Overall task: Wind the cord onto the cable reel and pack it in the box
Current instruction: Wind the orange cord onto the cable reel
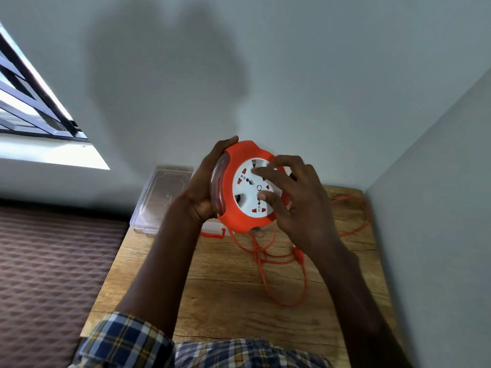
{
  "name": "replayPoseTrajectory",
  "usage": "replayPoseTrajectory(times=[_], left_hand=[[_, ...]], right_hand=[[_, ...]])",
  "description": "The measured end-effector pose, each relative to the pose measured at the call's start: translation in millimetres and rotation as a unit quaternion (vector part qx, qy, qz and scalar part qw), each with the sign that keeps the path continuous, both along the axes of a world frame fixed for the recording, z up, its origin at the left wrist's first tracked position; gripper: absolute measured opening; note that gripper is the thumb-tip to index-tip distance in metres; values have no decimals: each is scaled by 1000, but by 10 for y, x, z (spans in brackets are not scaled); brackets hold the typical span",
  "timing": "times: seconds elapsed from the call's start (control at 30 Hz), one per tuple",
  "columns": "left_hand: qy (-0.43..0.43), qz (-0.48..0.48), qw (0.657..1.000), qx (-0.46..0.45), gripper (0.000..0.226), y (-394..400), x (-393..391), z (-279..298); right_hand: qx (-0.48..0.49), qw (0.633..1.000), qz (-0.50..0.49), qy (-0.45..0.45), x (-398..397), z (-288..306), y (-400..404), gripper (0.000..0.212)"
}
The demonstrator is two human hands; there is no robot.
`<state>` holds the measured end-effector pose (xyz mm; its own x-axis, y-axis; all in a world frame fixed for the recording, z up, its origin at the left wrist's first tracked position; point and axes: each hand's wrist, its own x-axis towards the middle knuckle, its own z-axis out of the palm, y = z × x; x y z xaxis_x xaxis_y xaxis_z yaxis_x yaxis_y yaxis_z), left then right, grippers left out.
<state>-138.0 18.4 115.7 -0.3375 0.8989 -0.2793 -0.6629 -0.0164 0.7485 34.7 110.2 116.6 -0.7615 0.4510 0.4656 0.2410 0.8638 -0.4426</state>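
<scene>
An orange cable reel (239, 216) with a white socket face is held up above the wooden table (225, 282). My left hand (204, 187) grips its left rim from behind. My right hand (295, 200) rests on the white face, fingers spread and pressed onto it. The orange cord (279, 264) hangs from the reel's bottom and lies in loose loops on the table, running off to the far right. A clear plastic box (162, 197) with an orange latch stands behind the reel at the table's far left, partly hidden by my left arm.
The table fits into a corner, with a wall at the back and another along the right. A brown quilted mattress (53, 274) lies to the left of the table. A barred window (32, 102) is at the upper left.
</scene>
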Motion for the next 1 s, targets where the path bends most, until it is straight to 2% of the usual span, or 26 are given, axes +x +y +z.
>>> replayPoseTrajectory(times=[0.13,0.3,0.43,0.6,0.73,0.83,0.87,1.0], left_hand=[[-13,-20,1000,-3,55,-3,23,-1],[-2,-45,999,-16,62,55,96,25],[-14,-36,999,-23,65,86,128,28],[-20,-25,999,-14,61,86,125,25],[-16,-35,999,-8,61,81,163,23],[-10,-53,998,-26,63,91,208,26],[-12,-57,998,-31,62,92,215,28],[-23,-40,999,-21,59,67,144,6]], right_hand=[[-24,997,72,-32,46,17,17,43],[-55,998,-11,-20,-12,10,-112,60],[-70,995,-77,-1,-69,-32,-177,65],[-87,992,-96,6,-81,-28,-218,69],[-153,977,-137,61,-116,33,-230,75],[-262,936,-204,118,-190,23,-277,63],[-267,936,-198,118,-190,18,-269,57],[-182,979,-85,35,-28,5,-50,37]])
